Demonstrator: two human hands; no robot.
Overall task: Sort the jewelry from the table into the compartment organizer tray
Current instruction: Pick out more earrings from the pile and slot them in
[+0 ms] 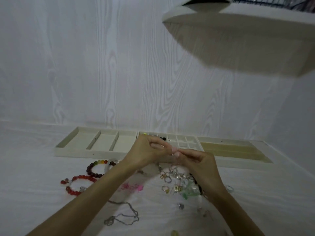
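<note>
Head view: left hand [146,150] and right hand [197,161] meet in front of the organizer tray [95,152], fingertips touching, fingers curled as if pinching something too small to identify. The tray lies along the wall; its middle section of small compartments [185,142] holds a few dark and coloured pieces. On the white table [34,176], nearer the person, lie a dark bead bracelet [95,168], a red bead bracelet [80,183], a pile of rings [172,179] and a silver chain [122,217].
</note>
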